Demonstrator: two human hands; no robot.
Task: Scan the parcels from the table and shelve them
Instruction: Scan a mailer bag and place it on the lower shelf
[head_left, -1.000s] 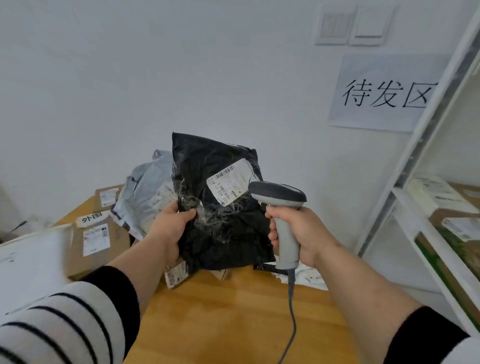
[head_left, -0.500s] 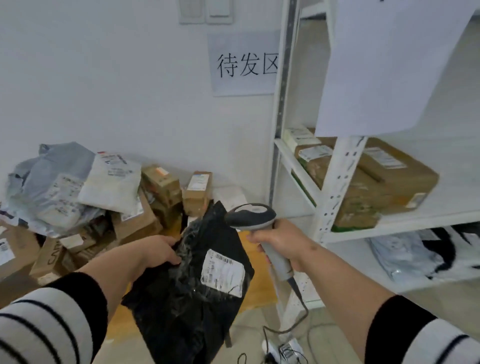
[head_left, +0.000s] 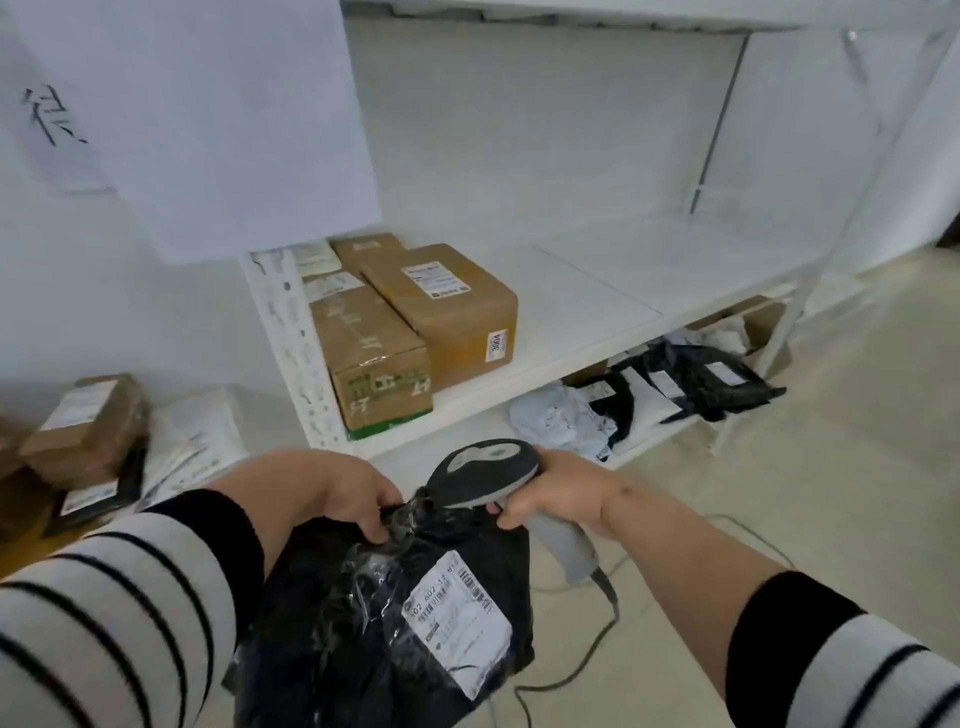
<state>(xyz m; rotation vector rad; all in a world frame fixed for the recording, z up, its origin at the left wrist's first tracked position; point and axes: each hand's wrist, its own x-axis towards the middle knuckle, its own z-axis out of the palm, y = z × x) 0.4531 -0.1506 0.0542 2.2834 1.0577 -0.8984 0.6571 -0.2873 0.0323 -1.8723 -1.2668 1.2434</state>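
A black plastic parcel bag (head_left: 363, 639) with a white shipping label (head_left: 460, 626) hangs low in front of me. My left hand (head_left: 348, 493) grips its top edge. My right hand (head_left: 558, 488) holds a grey handheld barcode scanner (head_left: 485, 475) by its handle, its head just above the bag's top. The scanner cable (head_left: 582, 660) trails down to the floor. Ahead stands a white metal shelf (head_left: 597, 296). Cardboard boxes (head_left: 415, 322) sit at the left end of its middle board, and the right part of that board is bare.
The lower shelf board holds black and grey mailer bags (head_left: 670, 384). On the left, the table corner carries brown boxes (head_left: 83, 426) and white mailers (head_left: 192, 441). A sheet of paper (head_left: 234, 119) hangs over the shelf's left post. Pale floor lies to the right.
The view has swung right from the table to the shelf. The black bag went from raised in front of the scanner to hanging low, and both hands now meet at its top.
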